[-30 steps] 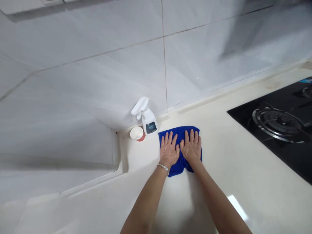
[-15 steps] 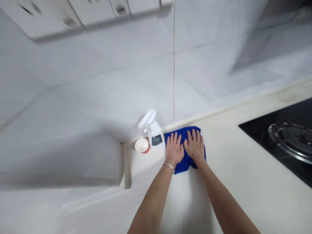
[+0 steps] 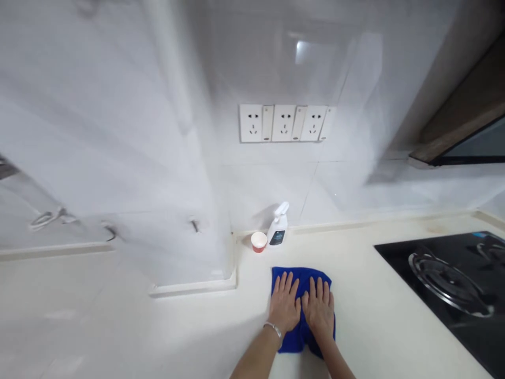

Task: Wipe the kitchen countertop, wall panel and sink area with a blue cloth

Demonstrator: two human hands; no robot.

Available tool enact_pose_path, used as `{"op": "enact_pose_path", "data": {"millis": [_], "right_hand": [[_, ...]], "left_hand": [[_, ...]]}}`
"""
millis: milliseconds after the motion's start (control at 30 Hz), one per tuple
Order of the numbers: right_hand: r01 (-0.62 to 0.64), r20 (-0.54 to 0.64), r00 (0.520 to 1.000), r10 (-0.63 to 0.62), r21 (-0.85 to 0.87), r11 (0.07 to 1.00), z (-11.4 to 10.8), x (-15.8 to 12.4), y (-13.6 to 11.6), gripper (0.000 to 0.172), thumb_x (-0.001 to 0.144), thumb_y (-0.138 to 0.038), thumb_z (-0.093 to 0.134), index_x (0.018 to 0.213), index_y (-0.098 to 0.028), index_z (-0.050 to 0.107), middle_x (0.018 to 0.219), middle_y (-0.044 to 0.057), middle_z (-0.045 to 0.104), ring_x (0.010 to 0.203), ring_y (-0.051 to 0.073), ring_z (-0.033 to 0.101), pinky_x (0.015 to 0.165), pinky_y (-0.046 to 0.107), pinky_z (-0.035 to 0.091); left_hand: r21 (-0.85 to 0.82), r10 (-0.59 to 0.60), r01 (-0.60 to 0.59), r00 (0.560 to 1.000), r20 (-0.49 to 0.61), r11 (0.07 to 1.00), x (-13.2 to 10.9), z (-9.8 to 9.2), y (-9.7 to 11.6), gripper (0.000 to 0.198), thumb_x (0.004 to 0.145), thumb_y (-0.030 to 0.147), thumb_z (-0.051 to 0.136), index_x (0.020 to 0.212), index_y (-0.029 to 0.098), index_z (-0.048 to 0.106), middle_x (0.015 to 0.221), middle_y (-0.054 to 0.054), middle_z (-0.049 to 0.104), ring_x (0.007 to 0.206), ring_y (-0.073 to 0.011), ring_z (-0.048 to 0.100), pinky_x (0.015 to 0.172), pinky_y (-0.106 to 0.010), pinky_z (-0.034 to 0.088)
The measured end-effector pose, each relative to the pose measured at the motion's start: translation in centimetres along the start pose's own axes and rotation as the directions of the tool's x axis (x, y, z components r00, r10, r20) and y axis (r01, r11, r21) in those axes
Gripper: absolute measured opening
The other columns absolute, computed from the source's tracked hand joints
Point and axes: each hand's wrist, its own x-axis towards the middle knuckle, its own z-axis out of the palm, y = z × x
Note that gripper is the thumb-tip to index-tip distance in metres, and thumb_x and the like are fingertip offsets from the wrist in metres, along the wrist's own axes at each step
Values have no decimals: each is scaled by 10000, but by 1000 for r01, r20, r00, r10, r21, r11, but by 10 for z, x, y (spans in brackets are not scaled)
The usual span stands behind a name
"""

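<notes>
A blue cloth point(image 3: 302, 276) lies spread on the pale countertop point(image 3: 221, 337). My left hand point(image 3: 284, 304) rests flat on its left half, fingers stretched out, a silver bracelet at the wrist. Flat on the right half is my right hand point(image 3: 319, 308), its fingers also extended. Neither hand grips the cloth; both press on it from above. Beyond the cloth, near the wall, stands a white spray bottle point(image 3: 278, 226) with a dark label. Close beside it on the left is a red and white paper cup point(image 3: 259, 242).
A black gas hob point(image 3: 445, 284) is set into the counter at the right. Power sockets point(image 3: 284, 123) line the tiled wall above the bottle. A wall corner with a raised edge point(image 3: 193, 288) juts out at the left. Loose wires point(image 3: 109, 231) stick out from the left wall.
Both hands and the cloth have moved back from the wall, toward me, leaving a gap to the bottle. The camera view has tilted up, bringing the sockets fully into sight.
</notes>
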Motion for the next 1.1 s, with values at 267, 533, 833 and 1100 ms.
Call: {"op": "enact_pose_path", "data": {"millis": [267, 533, 833, 1100], "right_hand": [[82, -26, 996, -81, 41, 996, -9, -79, -19, 665, 937, -492, 316, 1481, -194, 558, 1569, 171, 483, 1527, 393, 312, 1165, 640, 296], [113, -54, 992, -111, 44, 993, -22, -156, -93, 699, 939, -455, 253, 1476, -127, 555, 1562, 217, 475, 1517, 414, 317, 1146, 649, 316], [223, -49, 974, -221, 22, 975, -27, -214, -201, 689, 944, -373, 229, 1458, -44, 550, 1583, 250, 429, 1538, 402, 274, 1171, 611, 312], [374, 95, 920, -381, 85, 923, -45, -252, -313, 650, 953, -306, 286, 1521, -40, 458, 1637, 245, 335, 1556, 386, 236, 1216, 613, 232]], "left_hand": [[-106, -6, -2, 997, -79, 994, -94, 2, -4, 601, 1042, 439, 308, 1611, 261, 230, 1701, -44, 103, 1581, -294, 99, 1318, -572, 194], [-123, -53, 35, 988, -148, 992, -201, -30, -39, 625, 1036, 400, 388, 1613, 318, 165, 1698, -4, 117, 1580, -257, 137, 1324, -536, 206], [-75, -159, 145, 958, -237, 987, -304, -63, -103, 596, 1026, 365, 404, 1600, 315, 253, 1696, 7, 145, 1576, -246, 157, 1315, -521, 230], [44, -298, 333, 888, -349, 942, -392, -99, -162, 651, 966, 224, 457, 1592, 287, 288, 1684, -18, 211, 1567, -247, 202, 1297, -510, 271]]}}
